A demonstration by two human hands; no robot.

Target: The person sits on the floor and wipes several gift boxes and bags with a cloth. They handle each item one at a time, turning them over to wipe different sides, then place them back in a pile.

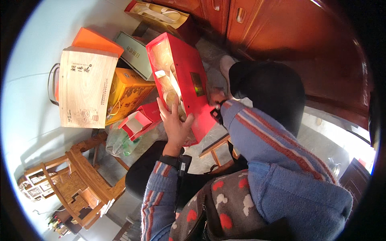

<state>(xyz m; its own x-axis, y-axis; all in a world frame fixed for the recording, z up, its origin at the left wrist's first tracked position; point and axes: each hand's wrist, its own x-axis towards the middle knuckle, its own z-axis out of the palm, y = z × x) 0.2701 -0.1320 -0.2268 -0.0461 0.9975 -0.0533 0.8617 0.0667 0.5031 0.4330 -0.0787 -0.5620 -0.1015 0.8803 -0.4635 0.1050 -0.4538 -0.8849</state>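
Observation:
A long red gift box (pixel 191 76) stands tilted in front of me, its open side facing left. Crumpled yellowish lining and white strips show inside it. My left hand (pixel 175 126) lies over the lower part of this opening, fingers spread and stretched, thumb towards the red side wall. Behind the box's right side, my right hand (pixel 217 97) is near or against the wall; its fingers are mostly hidden and dim. A smaller red box (pixel 148 114) with a white inside sits just left of my left hand.
At the left stand a wood-grain box (pixel 86 86), a yellow box (pixel 130 92), an orange box (pixel 96 42) and a grey-green box (pixel 134 52). Another open box (pixel 183 22) lies at the back, beside reddish wooden cabinets (pixel 277 30). A wooden chair (pixel 86 168) is lower left.

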